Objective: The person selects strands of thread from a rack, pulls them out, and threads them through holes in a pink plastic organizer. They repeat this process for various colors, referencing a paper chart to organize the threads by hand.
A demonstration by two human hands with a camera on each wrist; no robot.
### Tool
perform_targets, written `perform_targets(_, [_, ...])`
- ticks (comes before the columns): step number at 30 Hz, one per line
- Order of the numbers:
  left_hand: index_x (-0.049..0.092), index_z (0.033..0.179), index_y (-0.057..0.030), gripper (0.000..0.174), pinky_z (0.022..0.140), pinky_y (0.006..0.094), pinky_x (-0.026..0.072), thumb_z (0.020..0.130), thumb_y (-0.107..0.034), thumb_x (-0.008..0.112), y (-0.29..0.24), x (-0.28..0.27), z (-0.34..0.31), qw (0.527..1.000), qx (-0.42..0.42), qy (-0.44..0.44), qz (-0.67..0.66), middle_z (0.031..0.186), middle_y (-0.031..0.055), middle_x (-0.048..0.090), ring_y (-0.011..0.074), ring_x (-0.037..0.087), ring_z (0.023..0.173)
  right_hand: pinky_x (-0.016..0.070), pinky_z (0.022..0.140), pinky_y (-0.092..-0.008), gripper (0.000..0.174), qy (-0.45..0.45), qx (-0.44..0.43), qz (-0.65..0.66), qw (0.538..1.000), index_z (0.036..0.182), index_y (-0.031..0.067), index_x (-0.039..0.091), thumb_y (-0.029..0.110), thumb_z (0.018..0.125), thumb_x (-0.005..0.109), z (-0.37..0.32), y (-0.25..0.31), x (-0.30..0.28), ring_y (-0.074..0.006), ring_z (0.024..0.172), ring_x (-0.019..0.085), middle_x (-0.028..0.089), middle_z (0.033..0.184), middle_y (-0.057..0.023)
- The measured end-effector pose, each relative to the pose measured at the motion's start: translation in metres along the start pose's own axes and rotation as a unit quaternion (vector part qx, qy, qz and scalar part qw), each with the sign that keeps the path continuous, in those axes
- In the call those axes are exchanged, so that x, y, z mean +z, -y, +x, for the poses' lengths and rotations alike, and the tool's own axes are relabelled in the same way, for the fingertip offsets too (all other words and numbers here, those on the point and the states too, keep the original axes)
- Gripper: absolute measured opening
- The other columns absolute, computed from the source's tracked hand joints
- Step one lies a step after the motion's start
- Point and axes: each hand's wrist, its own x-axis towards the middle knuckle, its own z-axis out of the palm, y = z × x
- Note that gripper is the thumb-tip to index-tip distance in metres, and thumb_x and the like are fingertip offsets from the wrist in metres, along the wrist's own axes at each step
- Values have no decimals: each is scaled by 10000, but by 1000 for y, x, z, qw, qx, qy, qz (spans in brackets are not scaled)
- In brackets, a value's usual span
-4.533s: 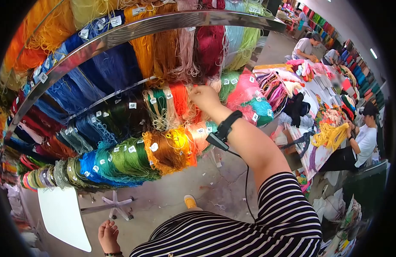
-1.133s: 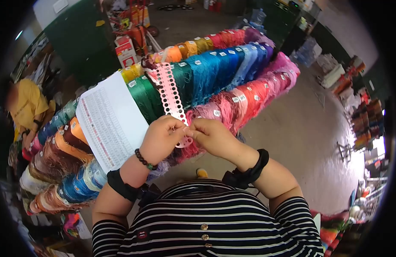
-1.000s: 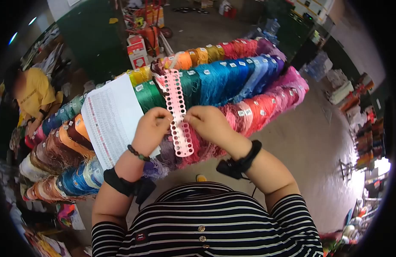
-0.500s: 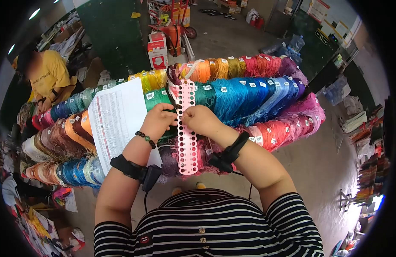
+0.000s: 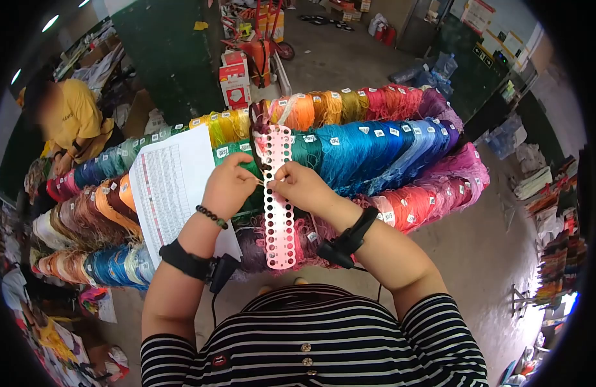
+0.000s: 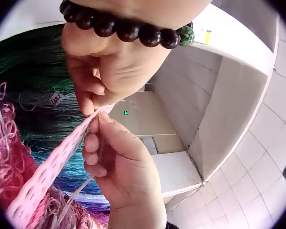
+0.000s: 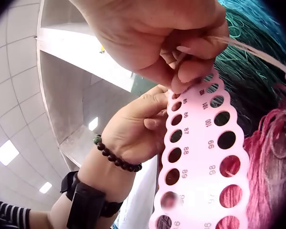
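Smooth grey floor (image 5: 440, 271) surrounds rows of stringy, glossy thread skeins (image 5: 349, 158), where a flat printed sheet (image 5: 169, 193) lies. Beside it, a long pink strip (image 5: 280, 232), scalloped and round-holed, lies over the skeins. The right hand (image 5: 305, 187) pinches soft pale thread (image 7: 260, 53) at its edge; the left hand (image 5: 229, 187) curls there, its grip unclear.

Left hand (image 6: 117, 64) at pink perforated strip (image 6: 50, 169), right hand (image 6: 128, 174) gripping pale thread (image 6: 77, 192), bead bracelet (image 6: 127, 30), dark green threads (image 6: 31, 71)
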Motion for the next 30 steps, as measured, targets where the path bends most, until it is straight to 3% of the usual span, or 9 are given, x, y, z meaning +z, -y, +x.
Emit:
perform_targets(4, [461, 1217, -27, 403, 606, 146, 437, 853, -77, 628, -28, -6, -10, 897, -167, 38, -408, 950, 52, 661, 85, 628, 820, 469, 526, -262, 138, 1, 7, 53, 999, 972, 19, 499, 87, 881, 578, -4, -3, -1, -138, 568, 595, 651, 721, -101])
perform_targets(7, [461, 1217, -27, 386, 607, 146, 449, 868, -78, 618, -27, 5, -7, 883, -169, 48, -435, 984, 57, 656, 96, 627, 816, 453, 521, -259, 115, 1, 31, 141, 990, 972, 23, 505, 77, 882, 553, -2, -7, -1, -129, 561, 572, 648, 730, -96])
perform_targets(12, [487, 1226, -13, 427, 572, 214, 459, 818, 51, 597, -10, 24, -7, 964, -16, 124, -235, 907, 49, 640, 90, 574, 692, 434, 511, -251, 146, 40, 123, 251, 959, 996, 29, 498, 86, 876, 558, 1, -2, -11, -134, 552, 547, 636, 736, -86])
perform_targets(16, [616, 1032, -26, 229, 538, 213, 397, 803, -17, 623, -6, 9, 1, 978, 72, -128, 147, 688, -33, 529, 65, 499, 618, 448, 517, -264, 233, 25, 68, 150, 986, 1063, 6, 458, 89, 875, 568, 2, -5, 2, -141, 556, 565, 653, 742, -100])
perform_targets(20, [610, 1080, -45, 238, 476, 160, 376, 938, -223, 541, -18, -73, 0, 942, -170, -73, -279, 715, -68, 514, 21, 479, 583, 466, 530, -279, 219, 8, 50, 89, 995, 1070, -2, 444, 69, 885, 536, 2, -13, 6, -153, 581, 590, 661, 762, -127])
perform_targets(25, [497, 1189, 57, 387, 811, 275, 511, 945, -230, 586, 65, -261, -2, 816, 129, -212, -522, 1089, 106, 589, 156, 581, 967, 466, 532, -277, 202, -8, 59, 66, 996, 1086, 14, 437, 55, 899, 502, -5, -5, 8, -151, 585, 588, 659, 792, -123])
perform_targets(26, [499, 1190, 29, 365, 853, 283, 496, 945, -228, 584, 29, -264, -20, 831, 51, -373, -411, 1123, 125, 577, 182, 567, 1036, 472, 531, -277, 220, -16, 71, 64, 995, 1098, 16, 443, 70, 896, 511, -8, 0, 8, -153, 584, 587, 661, 799, -121])
perform_targets(28, [458, 1274, 12, 423, 915, 319, 462, 936, -216, 570, 68, -294, -26, 930, -9, -346, -127, 1221, 180, 546, 242, 547, 1112, 477, 527, -282, 214, -46, 32, 75, 996, 1087, 35, 472, 89, 889, 534, -9, -10, 16, -151, 592, 591, 658, 798, -109])
perform_targets(30, [421, 1348, 40, 482, 990, 346, 408, 937, -185, 536, 81, -294, -27, 922, 6, -306, 239, 1295, 248, 519, 296, 517, 1187, 489, 540, -296, 192, -96, -20, 41, 994, 1050, 60, 514, 101, 869, 565, -28, -2, 17, -154, 605, 598, 651, 792, -93])
